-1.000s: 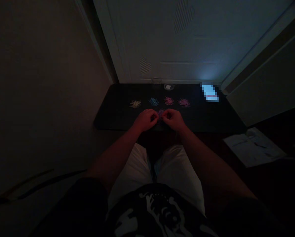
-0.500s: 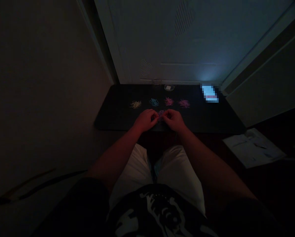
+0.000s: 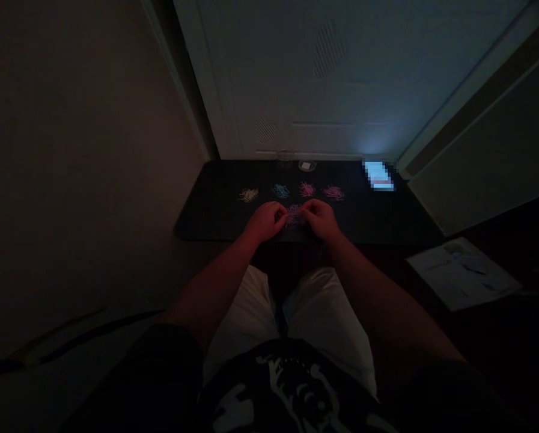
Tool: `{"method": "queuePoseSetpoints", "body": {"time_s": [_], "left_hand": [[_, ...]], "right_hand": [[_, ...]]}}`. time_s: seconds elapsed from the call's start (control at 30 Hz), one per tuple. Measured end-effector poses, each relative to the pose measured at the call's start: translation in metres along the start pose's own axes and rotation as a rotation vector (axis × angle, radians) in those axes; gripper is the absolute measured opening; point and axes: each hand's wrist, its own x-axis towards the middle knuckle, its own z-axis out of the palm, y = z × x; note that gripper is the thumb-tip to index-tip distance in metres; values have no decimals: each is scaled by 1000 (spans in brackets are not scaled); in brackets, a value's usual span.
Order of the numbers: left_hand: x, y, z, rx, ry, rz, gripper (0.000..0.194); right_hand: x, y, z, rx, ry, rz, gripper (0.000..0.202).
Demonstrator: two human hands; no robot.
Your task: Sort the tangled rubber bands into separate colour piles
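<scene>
On the dark tabletop [image 3: 224, 216], a loose pile of thin purple strips [image 3: 295, 216] lies between my two hands. My left hand [image 3: 268, 220] touches the pile's left side, thumb and fingers pinched together. At its right side, my right hand [image 3: 318, 218] is also closed in a pinch. Dim light hides what is between the fingertips of either hand. Farther back runs a row of similar small piles: yellowish strips [image 3: 249, 195], blue strips [image 3: 280, 190], pink strips [image 3: 307, 189] and pinkish-purple strips [image 3: 333, 192].
A round clear container [image 3: 307, 165] with a white label and a fainter clear one [image 3: 285, 157] stand at the table's back edge. A lit, blurred screen [image 3: 379, 175] is at the back right. A white sheet [image 3: 462, 273] lies lower right, and a pale door [image 3: 287, 72] rises behind.
My hands have moved slightly apart, so more of the purple pile shows between them. The camera view has shifted a little. The other piles stay in place.
</scene>
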Motion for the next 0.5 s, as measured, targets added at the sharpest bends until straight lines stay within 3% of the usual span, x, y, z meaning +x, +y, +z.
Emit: {"method": "queuePoseSetpoints", "body": {"time_s": [0.5], "left_hand": [[3,-6,3,18,31,-43,16]], "right_hand": [[10,11,-6,193,192,69,17]]}}
